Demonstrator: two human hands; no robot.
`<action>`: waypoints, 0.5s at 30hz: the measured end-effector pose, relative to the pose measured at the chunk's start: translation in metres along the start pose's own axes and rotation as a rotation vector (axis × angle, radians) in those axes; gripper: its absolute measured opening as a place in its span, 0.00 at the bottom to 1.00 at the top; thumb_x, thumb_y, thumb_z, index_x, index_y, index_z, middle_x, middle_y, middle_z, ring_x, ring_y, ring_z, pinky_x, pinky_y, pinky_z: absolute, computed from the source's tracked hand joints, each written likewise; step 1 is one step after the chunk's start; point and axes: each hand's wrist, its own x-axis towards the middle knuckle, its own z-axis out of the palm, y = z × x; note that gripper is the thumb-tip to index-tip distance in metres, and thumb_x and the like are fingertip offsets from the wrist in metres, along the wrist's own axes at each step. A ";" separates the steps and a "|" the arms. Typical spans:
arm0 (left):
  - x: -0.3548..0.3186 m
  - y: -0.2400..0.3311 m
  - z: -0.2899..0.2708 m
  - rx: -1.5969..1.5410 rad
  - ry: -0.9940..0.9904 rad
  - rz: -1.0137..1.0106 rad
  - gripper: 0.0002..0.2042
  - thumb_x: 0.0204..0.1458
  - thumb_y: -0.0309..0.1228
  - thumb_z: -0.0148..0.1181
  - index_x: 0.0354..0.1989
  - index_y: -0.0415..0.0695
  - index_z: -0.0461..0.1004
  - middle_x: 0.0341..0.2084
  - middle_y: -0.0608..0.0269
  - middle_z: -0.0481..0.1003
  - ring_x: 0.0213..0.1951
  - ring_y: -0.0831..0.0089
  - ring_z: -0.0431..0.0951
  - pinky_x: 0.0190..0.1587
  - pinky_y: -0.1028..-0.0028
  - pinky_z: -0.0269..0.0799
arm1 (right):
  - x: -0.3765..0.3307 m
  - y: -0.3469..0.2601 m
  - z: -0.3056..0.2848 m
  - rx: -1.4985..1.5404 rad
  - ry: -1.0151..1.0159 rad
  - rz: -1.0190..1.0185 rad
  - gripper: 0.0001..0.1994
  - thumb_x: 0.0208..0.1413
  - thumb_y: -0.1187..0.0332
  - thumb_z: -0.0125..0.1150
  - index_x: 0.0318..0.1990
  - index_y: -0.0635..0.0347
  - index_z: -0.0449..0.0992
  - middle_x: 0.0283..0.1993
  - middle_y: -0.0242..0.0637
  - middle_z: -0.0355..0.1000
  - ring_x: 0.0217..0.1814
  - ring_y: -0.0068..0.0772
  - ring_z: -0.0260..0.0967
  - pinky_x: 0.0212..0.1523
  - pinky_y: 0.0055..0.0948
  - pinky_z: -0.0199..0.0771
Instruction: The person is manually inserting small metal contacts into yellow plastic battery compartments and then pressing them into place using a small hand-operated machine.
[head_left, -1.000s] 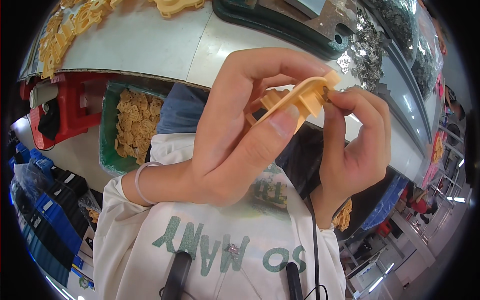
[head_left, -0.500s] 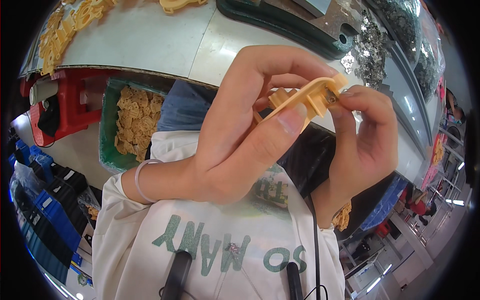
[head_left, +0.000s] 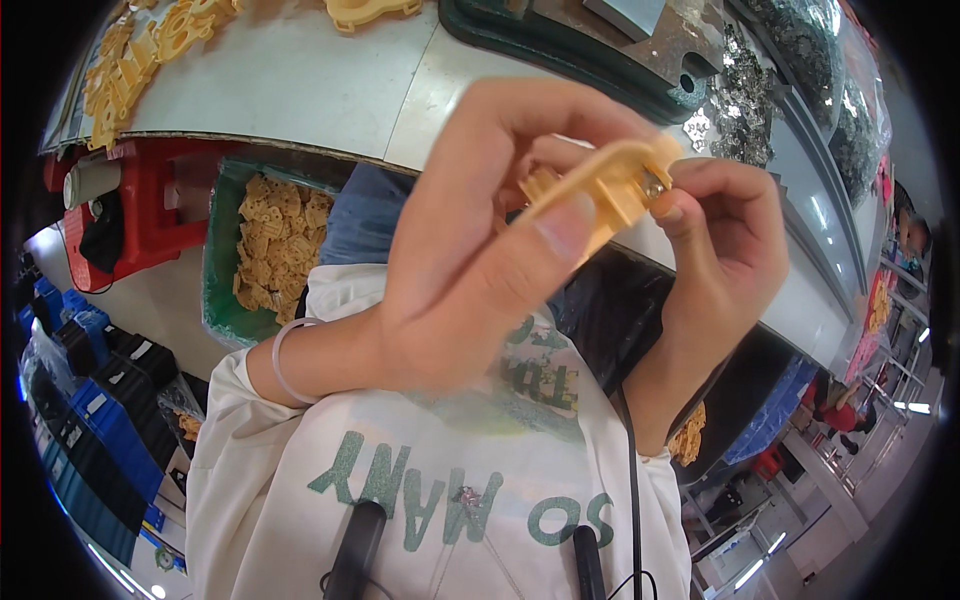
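My left hand (head_left: 455, 270) is closed round a pale yellow moulded plastic part (head_left: 612, 192), its thumb pressed on the near face and its fingers bent behind. The part is tilted, its upper end pointing right, with raised ribs on the side facing me. At that end my right hand (head_left: 735, 235) pinches a small shiny metal piece (head_left: 654, 187) between thumb and forefinger, against the part. The metal piece's exact shape is too small to tell. Motion slightly blurs the left hand and the part.
Small metal plates (head_left: 745, 105) lie piled on the pale worktable (head_left: 290, 95), beside a dark green metal base (head_left: 550, 55). Yellow parts (head_left: 170, 35) are heaped at the far left. Below the table edge stand a green bin (head_left: 215, 265) of yellow pieces and a red stool (head_left: 150, 220).
Both hands and the plastic part have shifted slightly left. The metal piece at the right fingertips shows more plainly. Both hands keep their hold.
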 end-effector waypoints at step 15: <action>0.027 0.016 -0.006 -0.394 0.229 -0.065 0.19 0.59 0.34 0.38 0.55 0.36 0.54 0.52 0.43 0.63 0.55 0.55 0.65 0.54 0.64 0.66 | -0.008 -0.009 0.012 0.702 -0.390 0.582 0.14 0.53 0.77 0.58 0.46 0.71 0.67 0.35 0.46 0.74 0.34 0.30 0.74 0.33 0.24 0.74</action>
